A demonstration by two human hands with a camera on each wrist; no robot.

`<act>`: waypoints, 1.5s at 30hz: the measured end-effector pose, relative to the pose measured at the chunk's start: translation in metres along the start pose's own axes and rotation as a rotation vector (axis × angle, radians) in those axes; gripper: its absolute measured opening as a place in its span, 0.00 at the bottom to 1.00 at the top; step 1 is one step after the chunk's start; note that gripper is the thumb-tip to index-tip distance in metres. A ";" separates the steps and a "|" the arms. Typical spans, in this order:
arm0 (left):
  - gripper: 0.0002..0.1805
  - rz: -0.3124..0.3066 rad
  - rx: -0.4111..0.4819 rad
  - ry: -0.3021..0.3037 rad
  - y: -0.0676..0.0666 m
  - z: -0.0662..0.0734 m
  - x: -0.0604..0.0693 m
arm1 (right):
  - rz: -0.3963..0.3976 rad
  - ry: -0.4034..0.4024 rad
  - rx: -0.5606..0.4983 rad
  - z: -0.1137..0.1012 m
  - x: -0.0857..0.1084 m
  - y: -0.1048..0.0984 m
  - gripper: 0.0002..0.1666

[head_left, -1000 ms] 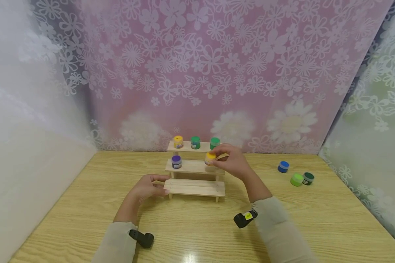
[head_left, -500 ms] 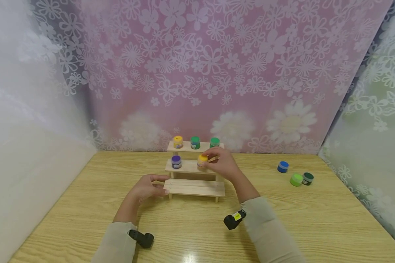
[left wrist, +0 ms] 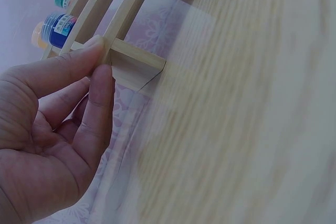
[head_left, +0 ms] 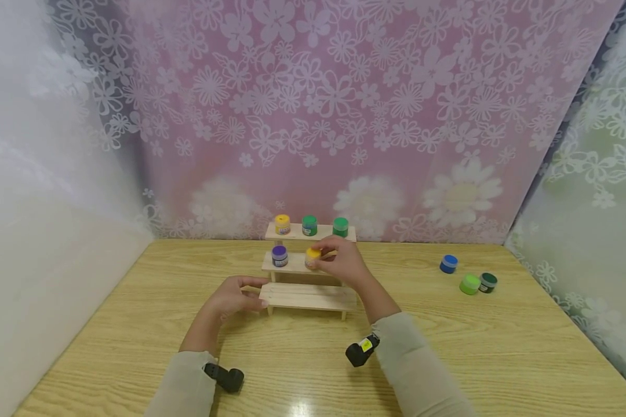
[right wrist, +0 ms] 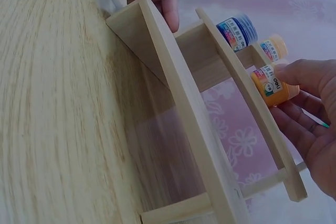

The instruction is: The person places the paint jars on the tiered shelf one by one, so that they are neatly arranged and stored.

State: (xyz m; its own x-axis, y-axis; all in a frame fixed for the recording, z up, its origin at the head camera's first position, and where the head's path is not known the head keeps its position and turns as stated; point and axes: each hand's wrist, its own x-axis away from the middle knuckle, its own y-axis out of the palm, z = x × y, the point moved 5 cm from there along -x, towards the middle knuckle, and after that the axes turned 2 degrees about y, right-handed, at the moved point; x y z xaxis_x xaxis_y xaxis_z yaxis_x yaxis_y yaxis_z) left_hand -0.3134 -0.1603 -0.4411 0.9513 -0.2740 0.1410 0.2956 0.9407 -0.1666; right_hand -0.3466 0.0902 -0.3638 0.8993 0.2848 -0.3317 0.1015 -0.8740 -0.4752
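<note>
A three-tier wooden stand (head_left: 308,297) is on the table. My left hand (head_left: 236,297) pinches the left end of its lowest tier between thumb and fingers, as the left wrist view shows up close. With thumb and fingers my right hand (head_left: 344,263) holds a yellow paint jar (right wrist: 269,85) upright at the middle of the second tier. Left of that jar, on the same tier, stands a purple paint jar (head_left: 279,256). The top tier bears another yellow jar (head_left: 282,225) and two green jars, one in the middle (head_left: 309,226) and one at the right (head_left: 340,227).
On the table's right side stand a blue jar (head_left: 448,264), a light green jar (head_left: 469,284) and a dark green jar (head_left: 487,282). A pink floral curtain (head_left: 313,116) hangs behind the table (head_left: 292,359), with pale sheets at both sides.
My right hand has moved left along the second tier with the yellow paint jar, from its right part to the middle. The left hand has kept its place on the stand.
</note>
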 end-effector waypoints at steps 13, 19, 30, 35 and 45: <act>0.31 0.000 -0.003 0.009 0.000 0.000 -0.001 | 0.025 0.004 -0.018 0.002 -0.001 0.008 0.16; 0.31 0.000 -0.007 0.009 0.000 -0.001 -0.001 | 0.037 0.000 -0.052 0.000 0.003 0.005 0.18; 0.31 0.006 -0.016 0.011 0.000 0.001 0.001 | 0.083 -0.009 -0.038 -0.001 0.017 -0.011 0.19; 0.30 0.017 -0.016 0.007 -0.002 0.000 0.001 | 0.082 -0.005 -0.068 -0.004 0.025 -0.019 0.20; 0.31 0.001 -0.010 0.022 0.000 0.002 0.002 | 0.120 -0.106 -0.046 -0.019 0.044 -0.037 0.17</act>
State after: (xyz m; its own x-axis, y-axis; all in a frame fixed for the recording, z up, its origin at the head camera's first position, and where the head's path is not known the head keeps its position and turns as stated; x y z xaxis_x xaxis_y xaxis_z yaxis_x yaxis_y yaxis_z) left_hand -0.3116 -0.1608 -0.4383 0.9533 -0.2776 0.1193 0.2955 0.9388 -0.1767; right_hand -0.3022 0.1278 -0.3449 0.8564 0.2157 -0.4692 0.0179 -0.9205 -0.3904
